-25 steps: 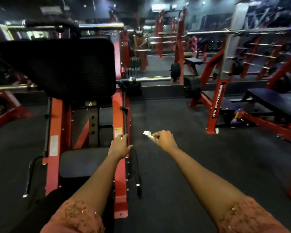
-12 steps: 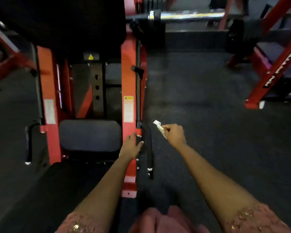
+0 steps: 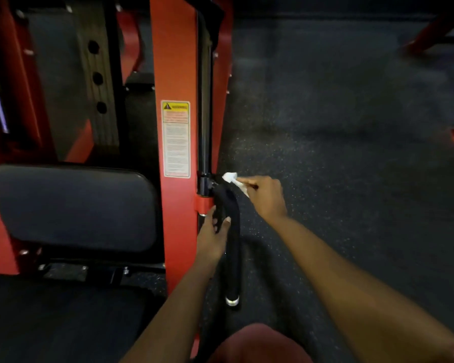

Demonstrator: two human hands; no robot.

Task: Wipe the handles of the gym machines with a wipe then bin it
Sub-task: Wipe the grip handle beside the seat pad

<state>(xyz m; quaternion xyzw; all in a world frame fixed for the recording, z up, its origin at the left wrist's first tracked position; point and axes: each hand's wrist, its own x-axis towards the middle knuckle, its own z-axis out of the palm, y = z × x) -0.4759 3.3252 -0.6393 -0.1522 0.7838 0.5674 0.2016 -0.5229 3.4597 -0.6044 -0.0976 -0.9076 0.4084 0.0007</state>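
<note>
Red frame, black grips, one scrap of white

The machine frame [image 3: 173, 61] is orange-red; its handle [image 3: 233, 231] is black with a silver end cap. The wipe [image 3: 232, 179] is white. The seat pad [image 3: 71, 205] looks dark navy, perhaps black in this dim light. The warning label [image 3: 175, 138] is yellow-topped over pale text. The floor [image 3: 338, 166] is charcoal, finely speckled.
</note>
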